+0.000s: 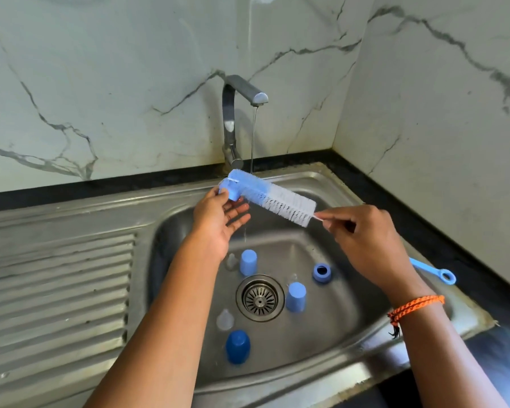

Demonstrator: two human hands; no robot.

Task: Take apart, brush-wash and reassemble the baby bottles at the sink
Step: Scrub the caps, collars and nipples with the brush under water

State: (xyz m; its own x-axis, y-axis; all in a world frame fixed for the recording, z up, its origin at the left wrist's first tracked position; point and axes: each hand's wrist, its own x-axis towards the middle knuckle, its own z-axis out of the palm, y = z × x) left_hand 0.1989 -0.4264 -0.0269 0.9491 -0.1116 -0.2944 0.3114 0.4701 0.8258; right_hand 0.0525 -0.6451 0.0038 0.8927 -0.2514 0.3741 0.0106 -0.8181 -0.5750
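Over the steel sink [321,184], under a thin stream from the tap [233,119], my right hand [362,240] pinches the thin stem of a blue-and-white bottle brush [273,197]. Its blue tip lies against a blue bottle collar [228,191] that my left hand [218,219] pinches between thumb and finger, its other fingers spread. In the basin lie two light blue caps [248,262] [295,296], a dark blue cap [237,346], a blue screw ring [321,272] and clear teats [225,319] [231,260], round the drain [259,298].
A ribbed steel draining board [56,290] lies to the left. A light blue brush handle with a ring end [436,270] rests on the dark counter to the right of the sink. Marble walls stand behind and to the right.
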